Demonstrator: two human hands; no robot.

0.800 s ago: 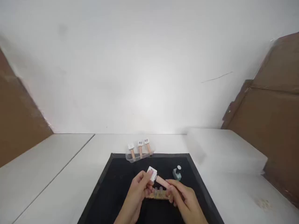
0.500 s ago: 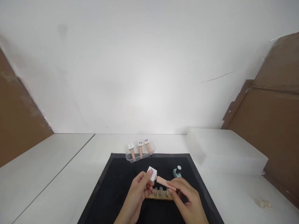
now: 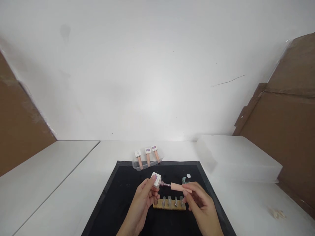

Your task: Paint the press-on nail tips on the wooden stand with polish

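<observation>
The left hand [image 3: 144, 198] pinches a small white nail polish bottle [image 3: 156, 180] between its thumb and fingers. The right hand [image 3: 203, 203] pinches the end of the long pink cap [image 3: 178, 187] the same way. Both are held up over the black mat [image 3: 130, 178]. Before, the cap was right up by the bottle. Now there is a bigger gap, and a thin brush [image 3: 167, 185] shows between them. I can't tell if its tip is in the bottle's neck. The bottle has gone a little left, and the right hand has gone a little right.

More of the yellowish strip [image 3: 169, 206] shows now, with its row of clear nail tips [image 3: 169, 200]. Less of the teal bottle [image 3: 183, 180] shows, because the right hand and cap are in front. The clear tray [image 3: 135, 166] has stayed put at the back of the mat, with three more polish bottles [image 3: 148, 151] in it.
</observation>
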